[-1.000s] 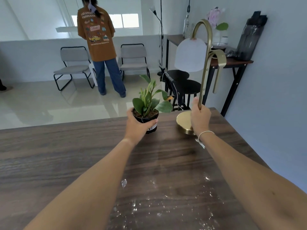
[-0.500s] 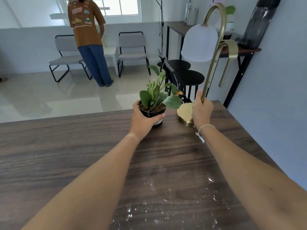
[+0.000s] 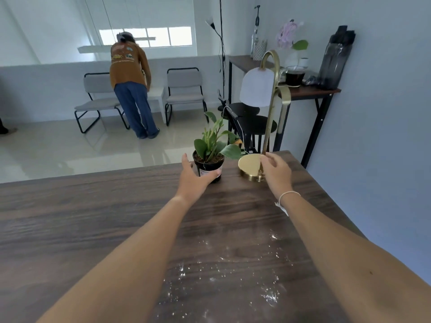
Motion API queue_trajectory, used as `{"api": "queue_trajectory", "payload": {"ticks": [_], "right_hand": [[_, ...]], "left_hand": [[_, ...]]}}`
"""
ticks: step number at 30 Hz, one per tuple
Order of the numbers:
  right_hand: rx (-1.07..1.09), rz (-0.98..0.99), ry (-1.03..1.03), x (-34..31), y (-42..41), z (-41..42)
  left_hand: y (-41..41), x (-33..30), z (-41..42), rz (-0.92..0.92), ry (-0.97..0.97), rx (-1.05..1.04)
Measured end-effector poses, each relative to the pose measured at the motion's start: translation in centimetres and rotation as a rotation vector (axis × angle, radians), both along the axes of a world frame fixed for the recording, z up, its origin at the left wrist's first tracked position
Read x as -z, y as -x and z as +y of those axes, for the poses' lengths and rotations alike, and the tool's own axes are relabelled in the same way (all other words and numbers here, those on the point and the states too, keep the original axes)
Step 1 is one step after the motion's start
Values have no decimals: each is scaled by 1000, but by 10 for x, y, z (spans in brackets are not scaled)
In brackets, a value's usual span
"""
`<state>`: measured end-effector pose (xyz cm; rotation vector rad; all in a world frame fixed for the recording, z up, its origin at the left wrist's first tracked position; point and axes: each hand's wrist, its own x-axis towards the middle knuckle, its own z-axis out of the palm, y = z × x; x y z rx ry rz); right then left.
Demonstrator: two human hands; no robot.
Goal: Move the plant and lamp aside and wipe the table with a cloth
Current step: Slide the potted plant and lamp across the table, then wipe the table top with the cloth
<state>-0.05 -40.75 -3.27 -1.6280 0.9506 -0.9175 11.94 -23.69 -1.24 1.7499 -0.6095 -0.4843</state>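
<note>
Counter: my dark wood-grain counter (image 3: pixel 98 220) has wide bare room to the left; its far edge and right corner lie just behind both things, so there is little slack there.
Lamp: the brass arched lamp with its white dome shade (image 3: pixel 257 90) stands at the far right corner; top-heavy and tippy, I judge, so grip low on the stem. My right hand (image 3: pixel 276 173) hovers beside the base, fingers apart, gripping nothing.
Plant: the small leafy plant in a black plastic pot (image 3: pixel 209 164), just left of the lamp, looks light; hold the pot wall, never the leaves. My left hand (image 3: pixel 194 180) cups it loosely, fingers spread.
Powder: white specks (image 3: pixel 268 296) lie near me.
</note>
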Motion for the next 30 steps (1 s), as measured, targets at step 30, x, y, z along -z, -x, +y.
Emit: {"api": "queue_trajectory", "payload": {"ticks": [30], "right_hand": [[-139, 271, 236, -27, 249, 140]], "left_hand": [[221, -30, 144, -132, -63, 124]]}}
